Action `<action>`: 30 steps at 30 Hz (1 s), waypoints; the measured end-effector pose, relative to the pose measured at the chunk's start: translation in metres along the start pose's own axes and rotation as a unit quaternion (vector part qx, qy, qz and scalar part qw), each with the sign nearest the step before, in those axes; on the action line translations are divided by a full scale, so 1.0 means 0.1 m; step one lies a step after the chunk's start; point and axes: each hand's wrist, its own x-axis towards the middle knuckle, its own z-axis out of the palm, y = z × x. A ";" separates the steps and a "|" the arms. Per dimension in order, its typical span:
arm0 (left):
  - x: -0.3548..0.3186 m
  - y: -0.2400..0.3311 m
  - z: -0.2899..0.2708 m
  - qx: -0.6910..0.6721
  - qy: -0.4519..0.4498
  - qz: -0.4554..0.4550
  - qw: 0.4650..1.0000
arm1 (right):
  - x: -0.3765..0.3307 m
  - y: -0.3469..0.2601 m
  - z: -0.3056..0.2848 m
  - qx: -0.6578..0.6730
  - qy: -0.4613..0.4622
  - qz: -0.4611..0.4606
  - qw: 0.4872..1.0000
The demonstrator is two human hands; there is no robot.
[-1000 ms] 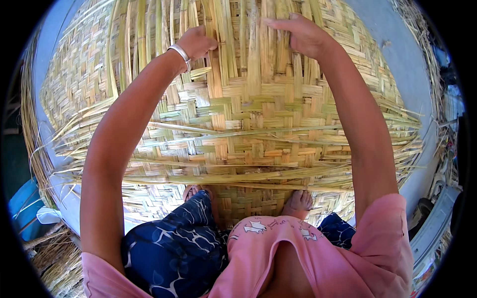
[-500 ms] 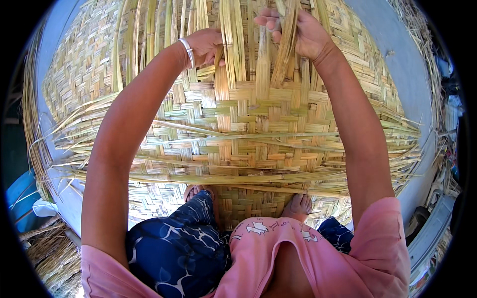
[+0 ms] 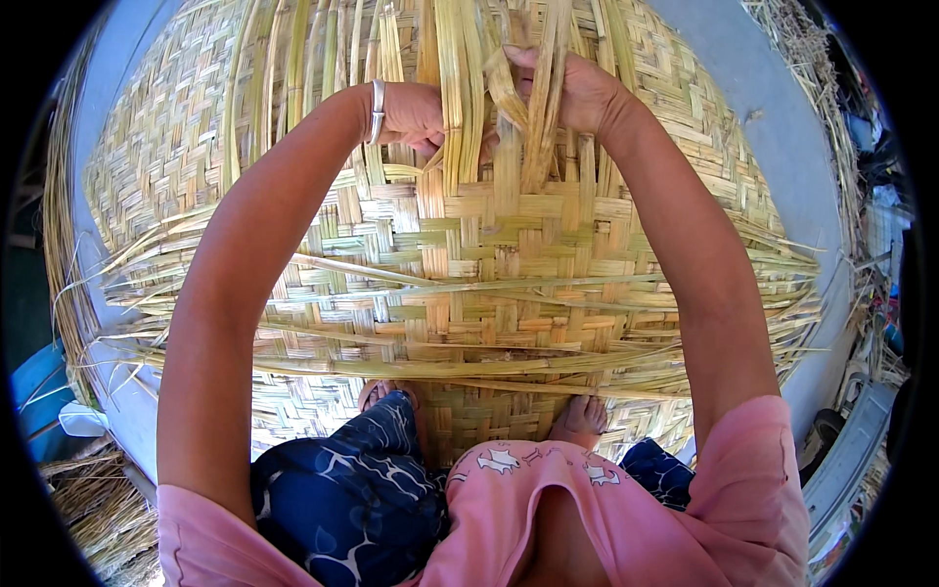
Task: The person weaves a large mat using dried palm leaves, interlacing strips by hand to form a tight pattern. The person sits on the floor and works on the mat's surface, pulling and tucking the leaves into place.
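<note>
A partly woven mat (image 3: 509,235) of pale yellow-green flat plant strips lies before me, with loose upright strips (image 3: 455,78) running away from its worked edge. My left hand (image 3: 411,115), a white bangle at its wrist, is curled in among these upright strips. They cross over its fingers and partly hide them, and a few fingertips show at their right side. To its right, my right hand (image 3: 584,93) is closed around a raised flat strip (image 3: 544,122). A second strip (image 3: 506,93) bends beside its thumb and fingers.
Long loose strips (image 3: 469,370) lie crosswise on the mat in front of my feet (image 3: 582,421), which rest on the weaving. Bundles of dry stalks (image 3: 108,519) lie at the lower left, near a blue object (image 3: 44,396). A grey frame-like piece (image 3: 851,460) is at right.
My left hand has moved right and slightly nearer, its fingers now farther under the upright strips. My right hand has come slightly nearer and left, and a strip beside it now bends.
</note>
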 end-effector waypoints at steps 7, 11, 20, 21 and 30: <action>0.08 -0.35 -0.11 -0.034 0.120 -0.034 0.992 | -0.07 0.13 -0.13 0.208 0.302 -0.193 0.910; 0.14 -0.63 -0.19 -0.025 0.161 0.006 0.987 | -0.69 0.32 -0.51 0.331 0.318 -0.222 0.860; 0.06 -0.66 0.02 -0.053 0.288 0.075 0.953 | -2.45 0.15 -1.67 0.321 0.326 -0.335 0.824; 0.09 -0.71 0.19 -0.099 0.431 0.138 0.886 | -2.51 0.14 -1.70 0.340 0.332 -0.348 0.808; 0.30 -1.03 1.11 0.558 0.526 0.071 0.638 | -1.55 0.63 -0.66 0.303 0.253 -0.171 0.903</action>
